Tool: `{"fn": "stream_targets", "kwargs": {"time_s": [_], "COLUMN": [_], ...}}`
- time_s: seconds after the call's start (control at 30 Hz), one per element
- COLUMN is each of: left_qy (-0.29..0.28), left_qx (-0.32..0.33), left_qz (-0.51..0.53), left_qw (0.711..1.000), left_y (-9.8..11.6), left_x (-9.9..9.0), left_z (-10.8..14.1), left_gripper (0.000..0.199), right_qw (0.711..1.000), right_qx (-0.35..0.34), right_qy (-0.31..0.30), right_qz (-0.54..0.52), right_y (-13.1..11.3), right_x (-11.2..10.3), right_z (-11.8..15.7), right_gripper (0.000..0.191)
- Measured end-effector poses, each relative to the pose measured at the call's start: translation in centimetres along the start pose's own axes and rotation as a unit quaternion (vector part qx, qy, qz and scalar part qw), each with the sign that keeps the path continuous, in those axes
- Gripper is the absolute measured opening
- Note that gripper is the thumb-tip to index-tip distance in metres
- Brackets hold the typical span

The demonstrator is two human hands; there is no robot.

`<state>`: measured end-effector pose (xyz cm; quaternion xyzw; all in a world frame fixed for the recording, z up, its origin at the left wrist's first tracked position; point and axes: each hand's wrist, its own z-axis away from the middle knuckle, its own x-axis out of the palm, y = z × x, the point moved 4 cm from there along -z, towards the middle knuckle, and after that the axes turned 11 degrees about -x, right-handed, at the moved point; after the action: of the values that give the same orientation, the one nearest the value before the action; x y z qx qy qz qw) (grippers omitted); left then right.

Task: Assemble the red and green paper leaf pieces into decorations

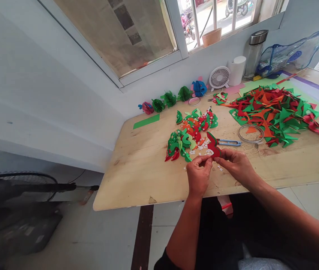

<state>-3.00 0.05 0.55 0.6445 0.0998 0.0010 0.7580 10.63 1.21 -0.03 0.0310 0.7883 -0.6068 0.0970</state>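
Note:
A red paper piece with a green edge is held upright over the table near its front edge. My left hand pinches its lower left corner, and my right hand grips its lower right side. The fingertips of both hands almost meet. Small white bits lie scattered just behind my fingers. Left of the held piece is a pile of green and red cut shapes, with another group of red, orange and green shapes behind it. A blue-handled tool lies to the right.
A large heap of paper scraps covers the right of the table. A tape roll lies beside it. Along the wall stand green paper balls, a small white fan and a glass bottle.

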Motion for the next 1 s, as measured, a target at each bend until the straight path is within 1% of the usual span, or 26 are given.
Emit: {"fn": "stream_targets", "kwargs": {"time_s": [0.17, 0.23, 0.43, 0.6, 0.67, 0.8, 0.87, 1.0], "left_qy": [-0.003, -0.005, -0.013, -0.014, -0.005, 0.018, 0.021, 0.018], "left_qx": [-0.024, -0.026, -0.006, 0.013, 0.032, 0.095, 0.112, 0.107], "left_qz": [0.015, 0.014, -0.022, -0.026, -0.038, -0.088, -0.105, -0.104], "left_qw": [1.000, 1.000, 1.000, 0.999, 0.999, 0.991, 0.988, 0.989], "left_y": [-0.5, -0.5, 0.0, 0.1, 0.2, 0.7, 0.7, 0.6], "left_x": [0.0, 0.0, -0.1, 0.0, 0.1, 0.3, 0.3, 0.5], "left_z": [-0.1, -0.1, 0.0, -0.1, 0.0, 0.4, 0.5, 0.3], "left_gripper": [0.018, 0.019, 0.022, 0.020, 0.018, 0.017, 0.018, 0.019], "right_qw": [0.993, 0.989, 0.987, 0.984, 0.983, 0.980, 0.978, 0.976], "right_qx": [0.038, 0.053, 0.072, 0.077, 0.076, 0.084, 0.092, 0.099], "right_qy": [-0.005, -0.005, -0.010, -0.013, -0.012, 0.005, 0.014, 0.020], "right_qz": [-0.109, -0.135, -0.144, -0.161, -0.164, -0.180, -0.186, -0.192], "right_y": [0.2, 0.3, 0.3, 0.2, 0.1, 0.1, 0.1, 0.4], "right_x": [0.3, 0.3, 0.2, 0.2, 0.2, 0.2, 0.2, 0.1], "right_z": [0.0, 0.0, -0.1, -0.2, -0.3, -0.4, -0.4, -0.5], "right_gripper": [0.027, 0.029, 0.034, 0.035, 0.037, 0.036, 0.035, 0.033]}}
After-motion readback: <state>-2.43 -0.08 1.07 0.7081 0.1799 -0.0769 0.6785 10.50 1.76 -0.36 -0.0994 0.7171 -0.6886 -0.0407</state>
